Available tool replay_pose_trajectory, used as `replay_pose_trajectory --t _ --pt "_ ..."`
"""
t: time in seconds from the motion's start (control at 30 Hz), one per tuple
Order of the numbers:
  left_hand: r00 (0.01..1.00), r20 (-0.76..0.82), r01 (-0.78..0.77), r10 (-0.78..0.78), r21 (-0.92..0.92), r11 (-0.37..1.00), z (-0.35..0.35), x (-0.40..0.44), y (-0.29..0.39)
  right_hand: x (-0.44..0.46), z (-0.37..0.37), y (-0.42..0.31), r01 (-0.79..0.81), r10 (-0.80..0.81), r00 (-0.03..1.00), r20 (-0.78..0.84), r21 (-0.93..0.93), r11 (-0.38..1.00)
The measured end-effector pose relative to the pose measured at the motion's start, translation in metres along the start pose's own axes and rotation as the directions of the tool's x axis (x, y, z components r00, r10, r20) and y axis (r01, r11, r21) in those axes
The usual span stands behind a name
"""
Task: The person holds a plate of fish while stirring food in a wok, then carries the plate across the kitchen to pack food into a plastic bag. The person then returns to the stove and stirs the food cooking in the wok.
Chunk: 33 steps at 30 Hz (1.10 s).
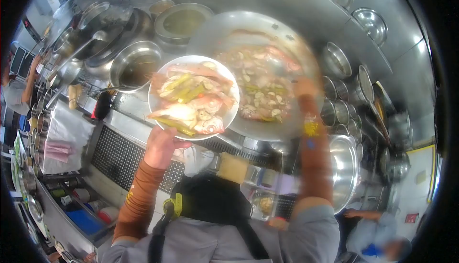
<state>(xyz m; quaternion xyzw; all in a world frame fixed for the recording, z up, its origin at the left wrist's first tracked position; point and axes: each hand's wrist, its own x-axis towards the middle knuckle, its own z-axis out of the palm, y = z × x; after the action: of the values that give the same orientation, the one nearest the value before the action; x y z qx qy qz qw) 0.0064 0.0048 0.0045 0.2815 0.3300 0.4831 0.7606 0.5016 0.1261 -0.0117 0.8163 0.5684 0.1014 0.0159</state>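
Your L hand (161, 147) grips the plate (234, 83) by its near rim, fish (210, 123) lying approx. L–R. Plate overlaps wok's (206, 35) L side in view, well L of your R hand (306, 88); blurred, can't tell its grip.

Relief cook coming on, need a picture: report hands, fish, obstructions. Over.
Left hand holding white plate of fish. Right hand blurred at right side of large pan, grip unclear. Plate hides part of pan.
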Motion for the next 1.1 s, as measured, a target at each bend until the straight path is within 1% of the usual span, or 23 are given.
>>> replay_pose_trajectory --t 0.03,0.13,0.23,0.27,0.33,0.43,0.53,0.63,0.73,0.83,0.87,0.93,1.03,1.1 --pt "1.0 -0.004 0.002 -0.002 -0.002 1.0 0.0 0.0 0.0 0.002 0.008 0.007 0.015 -0.016 1.0 0.014 0.034 0.999" --pt "1.0 -0.006 0.005 -0.005 -0.002 1.0 0.001 -0.002 0.002 0.01 0.035 0.027 -0.004 -0.014 0.995 0.101 0.177 0.984" --pt "1.0 0.002 0.006 -0.006 0.002 1.0 0.0 -0.005 0.002 0.018 0.042 0.039 0.014 -0.04 0.994 0.102 0.244 0.97" --pt "1.0 0.006 0.013 -0.013 -0.001 1.0 -0.003 -0.005 0.001 0.02 0.041 0.043 -0.019 -0.013 0.993 0.118 0.267 0.963" --pt "1.0 0.002 0.009 -0.009 -0.003 1.0 -0.004 -0.008 0.002 0.019 0.021 0.044 -0.086 0.04 0.988 0.152 0.312 0.946" --pt "1.0 -0.014 -0.011 0.011 -0.009 1.0 -0.004 -0.01 0.004 0.012 -0.02 0.039 -0.011 -0.025 0.993 0.119 0.293 0.956" --pt "1.0 -0.004 0.004 -0.004 -0.019 1.0 -0.006 -0.007 0.003 -0.011 -0.08 0.03 -0.004 -0.054 0.987 0.15 0.357 0.934" --pt "1.0 0.007 0.011 -0.011 -0.007 1.0 -0.003 -0.007 0.005 -0.027 -0.116 0.023 0.175 -0.225 0.973 0.056 0.458 0.871" --pt "1.0 0.017 0.018 -0.018 -0.014 1.0 -0.004 -0.01 0.005 -0.054 -0.165 -0.018 0.059 -0.199 0.966 0.162 0.613 0.788" --pt "0.998 0.049 0.031 -0.03 -0.025 0.999 -0.008 -0.009 0.003 -0.073 -0.197 -0.051 0.132 -0.314 0.937 0.152 0.678 0.723" --pt "0.997 0.073 0.027 -0.025 -0.028 0.999 -0.009 -0.008 0.002 -0.077 -0.202 -0.061 0.214 -0.382 0.919 0.094 0.696 0.686" --pt "0.997 0.072 0.027 -0.026 -0.016 1.0 -0.011 -0.009 0.003 -0.084 -0.208 -0.08 0.37 -0.507 0.861 -0.025 0.715 0.593" --pt "0.996 0.087 0.018 -0.017 -0.014 1.0 -0.012 -0.012 0.007 -0.089 -0.203 -0.108 0.434 -0.544 0.833 -0.102 0.729 0.529" --pt "0.995 0.102 0.019 -0.018 -0.015 1.0 -0.012 -0.011 0.007 -0.101 -0.21 -0.131 0.581 -0.567 0.787 -0.244 0.603 0.546"
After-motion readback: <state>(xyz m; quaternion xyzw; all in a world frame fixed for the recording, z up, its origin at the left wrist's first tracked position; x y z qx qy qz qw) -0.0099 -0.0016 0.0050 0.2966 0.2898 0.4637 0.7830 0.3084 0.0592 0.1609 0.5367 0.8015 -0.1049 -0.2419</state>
